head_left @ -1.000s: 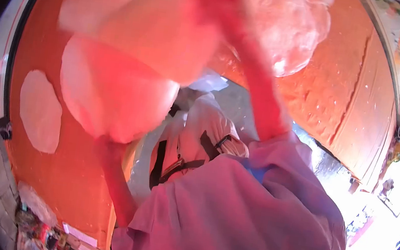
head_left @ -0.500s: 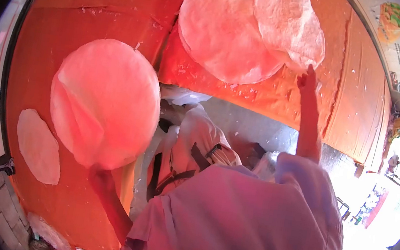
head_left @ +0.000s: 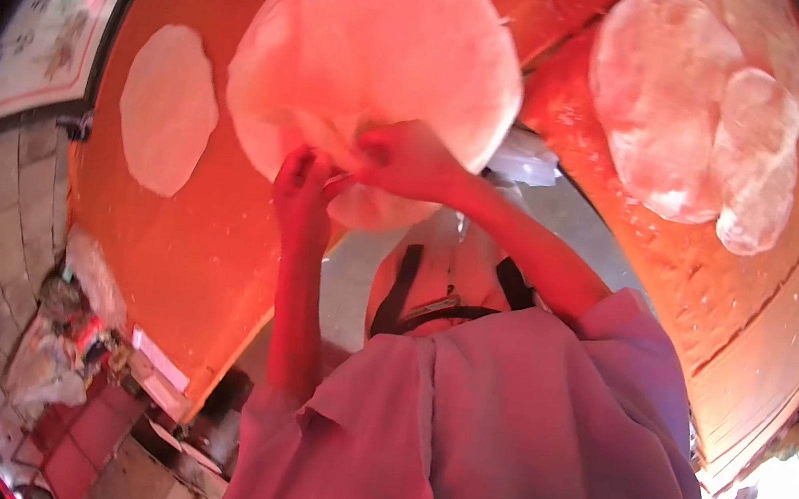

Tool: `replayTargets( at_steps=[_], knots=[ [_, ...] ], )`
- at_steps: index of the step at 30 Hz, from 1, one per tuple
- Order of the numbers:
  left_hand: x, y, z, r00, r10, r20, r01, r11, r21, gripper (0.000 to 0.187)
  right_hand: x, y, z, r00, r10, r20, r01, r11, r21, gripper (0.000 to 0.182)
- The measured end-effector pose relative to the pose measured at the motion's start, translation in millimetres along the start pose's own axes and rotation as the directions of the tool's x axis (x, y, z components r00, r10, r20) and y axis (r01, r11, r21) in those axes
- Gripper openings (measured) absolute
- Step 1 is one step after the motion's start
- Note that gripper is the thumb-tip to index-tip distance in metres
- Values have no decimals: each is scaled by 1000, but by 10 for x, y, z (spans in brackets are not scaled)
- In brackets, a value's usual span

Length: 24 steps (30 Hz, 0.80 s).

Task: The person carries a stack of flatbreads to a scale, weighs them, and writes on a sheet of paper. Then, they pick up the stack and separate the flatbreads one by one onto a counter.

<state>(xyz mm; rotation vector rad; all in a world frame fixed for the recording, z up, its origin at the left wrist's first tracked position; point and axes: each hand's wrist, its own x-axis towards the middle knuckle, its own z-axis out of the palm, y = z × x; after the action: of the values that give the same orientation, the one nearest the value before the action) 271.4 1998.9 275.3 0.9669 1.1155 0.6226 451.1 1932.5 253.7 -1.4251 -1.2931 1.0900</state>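
A large, thin round sheet [head_left: 387,36] lies on the orange-covered table, its near edge raised and hanging past the table's edge. My left hand [head_left: 305,187] has its fingers closed at the near edge of this sheet. Just to the right, my right hand [head_left: 411,158] pinches a fold of the same sheet, close to the left fingertips. A smaller oval sheet [head_left: 170,108] lies flat to the left of the large one.
More pale sheets [head_left: 661,102] overlap on the right part of the orange table [head_left: 717,291]. A clear plastic bag [head_left: 528,157] is by the table's inner corner. Bags and clutter [head_left: 52,360] sit at the lower left, near a brick surface [head_left: 3,207].
The view has turned left. My right hand has left the sheets on the right and come over to the large sheet beside my left hand. The sheet's near edge is now gathered between both hands.
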Motion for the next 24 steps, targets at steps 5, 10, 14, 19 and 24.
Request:
replayTargets(
  at_steps=[5, 10, 14, 19, 24],
  knots=[
    [-95, 98, -53, 998, -43, -38, 36, 984, -173, 28, 1, -57, -27, 989, 147, -21, -142, 977, 159, 27],
    [-108, 19, -115, 994, -23, -107, 18, 999, -50, 30, 69, -148, 152, 977, 186, -103, -183, 982, 36, 27],
    [-87, -30, -176, 984, -147, -101, 135, 984, -115, 38, 98, -261, 261, 970, 141, -197, -184, 958, -218, 28],
    [-107, 101, -182, 986, -126, -108, 94, 961, -260, 38, 196, -213, 288, 939, 258, -229, -264, 964, 5, 34],
    [13, -402, -837, 978, -120, -169, 146, 977, 154, 38, 284, -332, 397, 979, 132, -157, -147, 985, -89, 33]
  ],
)
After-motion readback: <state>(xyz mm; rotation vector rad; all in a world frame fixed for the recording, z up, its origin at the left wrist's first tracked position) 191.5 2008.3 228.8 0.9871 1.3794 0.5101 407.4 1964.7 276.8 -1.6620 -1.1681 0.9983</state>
